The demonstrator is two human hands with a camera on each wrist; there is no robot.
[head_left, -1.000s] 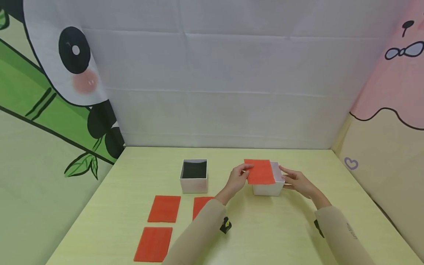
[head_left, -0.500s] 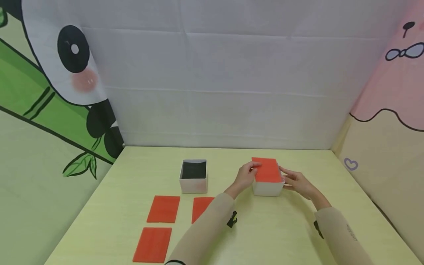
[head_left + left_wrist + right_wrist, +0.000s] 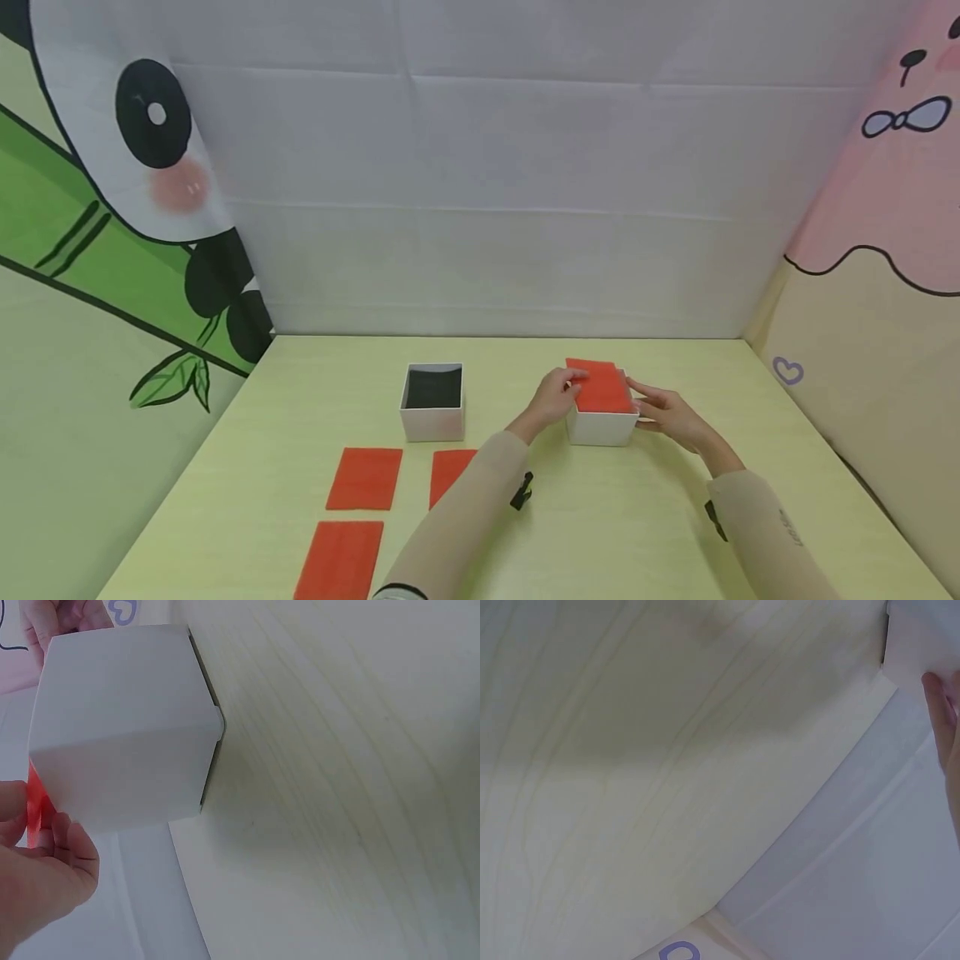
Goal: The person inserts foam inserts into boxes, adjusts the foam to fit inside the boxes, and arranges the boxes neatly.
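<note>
A white box (image 3: 600,427) stands right of the table's middle, and a red sheet (image 3: 597,388) lies over its top. My left hand (image 3: 558,397) pinches the sheet's left edge, right by the box's left wall. In the left wrist view the same white box (image 3: 127,727) fills the upper left; a sliver of the red sheet (image 3: 34,801) shows between the thumb and fingers of my left hand (image 3: 41,855). My right hand (image 3: 660,410) rests with fairly straight fingers against the box's right side. The right wrist view shows only one fingertip (image 3: 943,712) beside a box corner (image 3: 919,645).
A second white box (image 3: 432,402), open with a dark inside, stands left of centre. Three more red sheets lie flat near the front left: one (image 3: 364,478), one (image 3: 452,475) partly behind my left sleeve, one (image 3: 339,560). Fabric walls close the table on three sides.
The red sheet slid right with my left hand, from overhanging the box's left side to covering its top. My right hand stayed at the box's right side.
</note>
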